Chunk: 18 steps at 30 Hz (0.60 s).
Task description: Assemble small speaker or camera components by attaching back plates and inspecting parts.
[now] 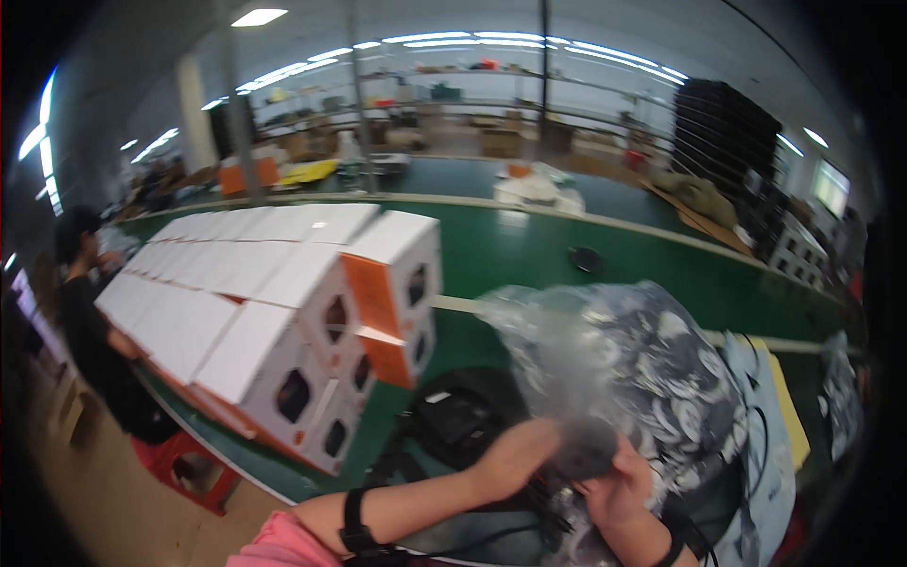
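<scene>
A dark round disc-shaped piece (588, 448) is at my hands, low in the middle of the view. My right hand (621, 484) grips it at its right and lower edge, with the fingers curled round. At its left edge, my left hand (522, 455) is smeared by motion, so its fingers do not show. Just beyond lies a large clear plastic bag (675, 378) full of grey and white rounded pieces. Left of my hands, a black object with straps (453, 412) rests on the green bench (491, 248).
Stacked white-and-orange boxes (269, 283) with dark windows fill the bench at left. Another dark disc (586, 260) lies farther back. Pale blue and yellow sheets (767, 444) with a black cable are at right. A person in black (104, 331) sits at far left.
</scene>
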Tool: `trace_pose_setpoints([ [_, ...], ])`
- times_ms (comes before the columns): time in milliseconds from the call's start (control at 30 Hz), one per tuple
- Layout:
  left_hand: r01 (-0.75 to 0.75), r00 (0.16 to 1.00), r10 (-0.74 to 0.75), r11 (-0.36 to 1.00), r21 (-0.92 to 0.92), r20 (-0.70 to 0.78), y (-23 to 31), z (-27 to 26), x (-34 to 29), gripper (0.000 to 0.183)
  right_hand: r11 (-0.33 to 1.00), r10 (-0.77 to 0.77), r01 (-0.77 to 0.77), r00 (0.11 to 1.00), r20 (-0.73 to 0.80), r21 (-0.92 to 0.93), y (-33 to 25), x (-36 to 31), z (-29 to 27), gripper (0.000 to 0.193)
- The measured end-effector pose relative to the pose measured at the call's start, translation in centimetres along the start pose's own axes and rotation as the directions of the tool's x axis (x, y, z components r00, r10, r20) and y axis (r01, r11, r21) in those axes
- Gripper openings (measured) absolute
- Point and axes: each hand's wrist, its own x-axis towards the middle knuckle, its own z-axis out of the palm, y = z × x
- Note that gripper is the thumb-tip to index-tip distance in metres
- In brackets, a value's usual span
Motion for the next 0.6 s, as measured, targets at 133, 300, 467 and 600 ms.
trace_pose_setpoints([
  [133, 0.13, 0.99, -0.137, 0.976, -0.176, -0.027, 0.9, -0.1, -0.1, 0.028, 1.0, -0.003, 0.003, 1.0, 0.021, 0.03, 0.0, 0.0, -0.2, 0.044],
  [300, 0.216, 0.976, -0.213, 0.899, -0.381, 0.051, 1.9, -0.1, 0.4, 0.036, 1.0, 0.03, -0.029, 0.996, 0.084, -0.009, -0.1, 0.2, -0.5, 0.047],
  [467, 0.256, 0.966, -0.252, 0.879, -0.403, 0.064, 2.0, -0.2, 0.4, 0.04, 0.995, 0.081, -0.075, 0.991, 0.102, -0.062, -0.2, 0.3, -0.5, 0.048],
  [600, 0.245, 0.969, -0.234, 0.878, -0.412, 0.077, 2.1, -0.2, 0.5, 0.041, 0.991, 0.113, -0.106, 0.99, 0.084, -0.079, -0.2, 0.2, -0.4, 0.047],
])
